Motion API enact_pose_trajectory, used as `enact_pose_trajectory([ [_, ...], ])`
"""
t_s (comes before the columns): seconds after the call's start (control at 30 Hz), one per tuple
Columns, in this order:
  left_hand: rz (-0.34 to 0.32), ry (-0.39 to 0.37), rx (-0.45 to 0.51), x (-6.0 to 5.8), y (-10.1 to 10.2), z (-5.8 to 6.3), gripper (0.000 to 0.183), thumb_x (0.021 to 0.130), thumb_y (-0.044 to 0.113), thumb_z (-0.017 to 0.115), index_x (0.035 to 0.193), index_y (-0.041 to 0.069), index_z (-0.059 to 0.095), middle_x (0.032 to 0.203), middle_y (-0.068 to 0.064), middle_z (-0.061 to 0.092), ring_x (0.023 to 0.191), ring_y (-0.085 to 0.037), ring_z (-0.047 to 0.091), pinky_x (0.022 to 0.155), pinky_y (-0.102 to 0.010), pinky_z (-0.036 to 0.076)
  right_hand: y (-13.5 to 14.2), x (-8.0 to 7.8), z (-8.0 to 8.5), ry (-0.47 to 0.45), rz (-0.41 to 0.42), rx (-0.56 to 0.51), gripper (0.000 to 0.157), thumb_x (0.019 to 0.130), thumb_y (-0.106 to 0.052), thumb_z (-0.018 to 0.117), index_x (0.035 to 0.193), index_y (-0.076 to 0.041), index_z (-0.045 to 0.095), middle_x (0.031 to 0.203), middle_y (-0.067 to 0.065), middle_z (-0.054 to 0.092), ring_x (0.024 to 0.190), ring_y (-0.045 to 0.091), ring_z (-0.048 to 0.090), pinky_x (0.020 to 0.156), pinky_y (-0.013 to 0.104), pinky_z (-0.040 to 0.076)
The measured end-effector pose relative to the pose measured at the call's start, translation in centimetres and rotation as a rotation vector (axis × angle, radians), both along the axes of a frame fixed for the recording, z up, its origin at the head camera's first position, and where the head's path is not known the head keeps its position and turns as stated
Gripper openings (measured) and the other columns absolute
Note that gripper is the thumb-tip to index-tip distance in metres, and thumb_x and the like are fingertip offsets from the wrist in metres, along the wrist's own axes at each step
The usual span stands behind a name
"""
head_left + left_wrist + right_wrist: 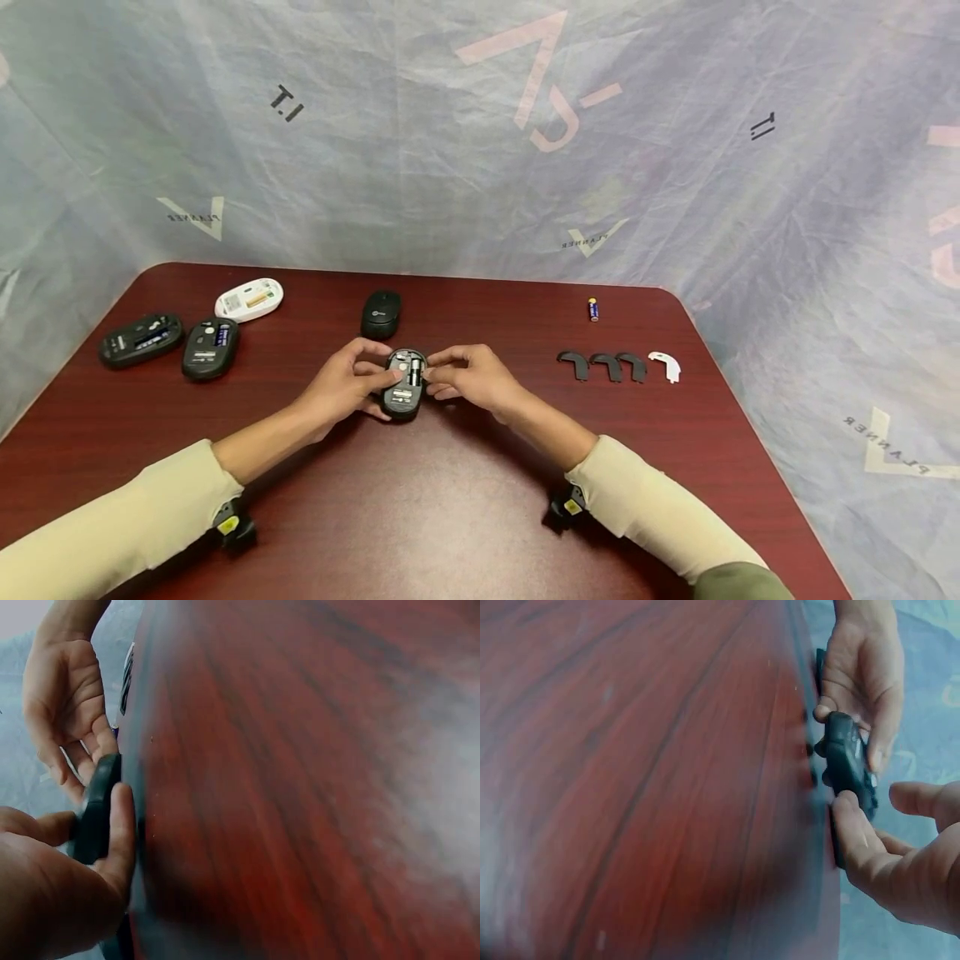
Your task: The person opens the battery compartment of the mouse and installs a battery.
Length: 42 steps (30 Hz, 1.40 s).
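My left hand grips a dark computer mouse by its left side, thumb on the upturned underside. The mouse's battery compartment is uncovered, with dark and silvery parts showing in it. At the mouse's right edge is my right hand, fingertips right beside the compartment. In the right wrist view, a fingertip of the right hand touches the mouse, while its thumb stands apart with a gap. The left wrist view shows the left hand with fingers and thumb on either side of the mouse.
Upturned mice lie at the left: a white one and two dark ones. Another dark mouse sits upright behind my hands. At the right lie a blue battery, three dark covers and a white cover.
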<state>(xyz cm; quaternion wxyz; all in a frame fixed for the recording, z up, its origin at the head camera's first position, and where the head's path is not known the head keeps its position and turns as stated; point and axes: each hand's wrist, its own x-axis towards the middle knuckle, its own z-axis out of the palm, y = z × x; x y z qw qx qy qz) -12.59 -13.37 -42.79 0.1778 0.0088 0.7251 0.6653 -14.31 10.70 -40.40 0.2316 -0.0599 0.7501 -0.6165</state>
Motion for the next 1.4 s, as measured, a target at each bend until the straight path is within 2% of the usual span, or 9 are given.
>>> enact_pose_trajectory([
  [0.13, 0.032, -0.008, -0.048, 0.3, -1.1, 0.4, 0.055, 0.109, 0.011, 0.074, 0.15, -0.009, 0.044, 0.126, -0.027, 0.074, 0.086, -0.015, 0.077, 0.07, -0.037, 0.073, -1.2, 0.0, -0.2, -0.082, 0.029, -0.058, 0.042, 0.107, -0.006, 0.074, 0.144, 0.012, 0.066, 0.131, 0.031, 0.079, 0.115, 0.037, 0.083, 0.103, 0.043, 0.07],
  [0.37, 0.05, -0.014, -0.103, 0.1, -2.9, 0.8, 0.055, 0.11, 0.014, 0.074, 0.152, -0.008, 0.046, 0.128, -0.024, 0.072, 0.088, -0.013, 0.077, 0.075, -0.036, 0.073, -3.1, -0.1, -0.5, -0.149, 0.053, -0.107, 0.046, 0.107, -0.005, 0.072, 0.148, 0.013, 0.062, 0.14, 0.03, 0.075, 0.127, 0.037, 0.078, 0.111, 0.042, 0.066],
  [0.77, 0.089, 0.033, -0.218, -0.1, -6.0, 0.6, 0.057, 0.113, 0.016, 0.068, 0.159, -0.011, 0.047, 0.133, -0.025, 0.066, 0.081, -0.011, 0.076, 0.074, -0.034, 0.073, -6.4, -0.6, -0.7, -0.218, 0.076, -0.19, 0.052, 0.108, -0.002, 0.068, 0.157, 0.01, 0.057, 0.152, 0.026, 0.07, 0.131, 0.034, 0.076, 0.117, 0.042, 0.063],
  [0.9, 0.098, 0.06, -0.289, -0.2, -6.9, 0.6, 0.056, 0.115, 0.018, 0.066, 0.161, -0.01, 0.049, 0.14, -0.029, 0.066, 0.09, -0.005, 0.073, 0.075, -0.028, 0.071, -7.5, -0.9, -0.7, -0.231, 0.08, -0.205, 0.052, 0.109, -0.002, 0.067, 0.158, 0.01, 0.055, 0.154, 0.027, 0.067, 0.136, 0.037, 0.074, 0.12, 0.044, 0.061],
  [1.03, 0.117, 0.095, -0.428, -0.1, -7.6, 1.0, 0.057, 0.116, 0.023, 0.064, 0.163, -0.006, 0.051, 0.149, -0.031, 0.064, 0.115, -0.018, 0.069, 0.083, -0.018, 0.059, -8.7, -1.4, -0.9, -0.243, 0.078, -0.222, 0.052, 0.108, -0.001, 0.068, 0.157, 0.009, 0.057, 0.155, 0.026, 0.067, 0.139, 0.038, 0.072, 0.121, 0.045, 0.06],
  [1.1, 0.122, 0.096, -0.476, -0.1, -7.9, 1.2, 0.059, 0.117, 0.025, 0.062, 0.166, -0.004, 0.048, 0.156, -0.032, 0.06, 0.131, -0.03, 0.063, 0.093, -0.022, 0.053, -9.4, -1.6, -1.0, -0.252, 0.076, -0.233, 0.052, 0.107, 0.0, 0.068, 0.157, 0.008, 0.057, 0.155, 0.024, 0.067, 0.14, 0.036, 0.072, 0.121, 0.043, 0.061],
  [1.2, 0.12, 0.075, -0.5, -0.1, -8.2, 1.4, 0.065, 0.118, 0.029, 0.058, 0.171, -0.005, 0.039, 0.166, -0.035, 0.05, 0.149, -0.043, 0.05, 0.111, -0.04, 0.049, -10.3, -2.0, -1.0, -0.271, 0.074, -0.251, 0.056, 0.105, 0.002, 0.069, 0.159, 0.007, 0.057, 0.158, 0.023, 0.066, 0.139, 0.033, 0.072, 0.12, 0.041, 0.061],
  [1.3, 0.108, 0.056, -0.516, -0.2, -8.7, 1.5, 0.073, 0.119, 0.031, 0.055, 0.176, -0.005, 0.026, 0.174, -0.037, 0.039, 0.159, -0.05, 0.039, 0.126, -0.063, 0.042, -11.2, -2.3, -1.0, -0.283, 0.084, -0.262, 0.06, 0.104, 0.003, 0.068, 0.162, 0.005, 0.054, 0.162, 0.021, 0.063, 0.142, 0.029, 0.07, 0.121, 0.039, 0.06],
  [1.4, 0.098, 0.04, -0.538, -0.3, -9.2, 1.4, 0.081, 0.119, 0.035, 0.053, 0.179, -0.003, 0.013, 0.179, -0.038, 0.026, 0.165, -0.056, 0.029, 0.132, -0.074, 0.032, -11.9, -2.6, -1.1, -0.292, 0.095, -0.266, 0.064, 0.105, 0.003, 0.067, 0.166, 0.003, 0.05, 0.167, 0.018, 0.059, 0.15, 0.028, 0.064, 0.125, 0.039, 0.057],
])
